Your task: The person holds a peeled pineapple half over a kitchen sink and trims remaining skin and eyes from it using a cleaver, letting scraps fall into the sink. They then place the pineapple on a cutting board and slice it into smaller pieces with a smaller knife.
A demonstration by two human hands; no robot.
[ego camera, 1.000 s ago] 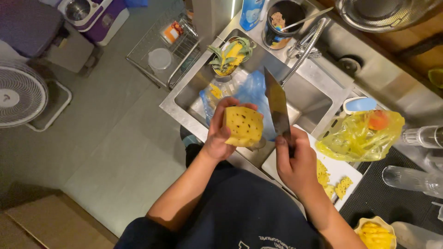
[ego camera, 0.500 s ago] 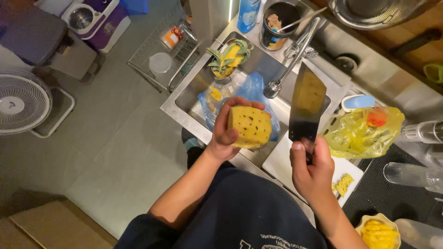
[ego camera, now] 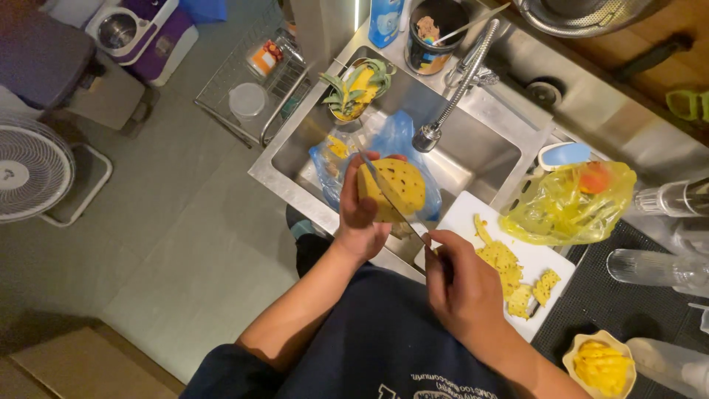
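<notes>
Pineapple: peeled yellow pineapple [ego camera: 395, 188] with dark eyes, held in the air above the near rim of the steel sink [ego camera: 473, 151].
Left hand: left hand [ego camera: 362, 218] closed around the pineapple from its left side, fingers curled over the top edge, thumb underneath.
Right hand: right hand [ego camera: 461, 284] clenched on the knife handle, which its fingers hide.
Knife: knife [ego camera: 391, 203] blade runs slantwise up and away from the right hand, lying against the fruit's near face; cannot tell whether it is in the flesh.
Sink contents: blue plastic bag [ego camera: 399, 144] with peel scraps directly under the fruit; cut-off pineapple crown [ego camera: 354, 85] at the sink's far left corner; faucet [ego camera: 454, 96] reaching in from the far edge.
Cutting board: white cutting board [ego camera: 517, 255] on the desk just right of the sink, carrying yellow peel strips [ego camera: 509, 270].
Right side of desk: yellow plastic bag [ego camera: 569, 207] beyond the board; small bowl of pineapple pieces [ego camera: 602, 366] at the near right corner.
Floor: white fan [ego camera: 33, 170] well to the left.
</notes>
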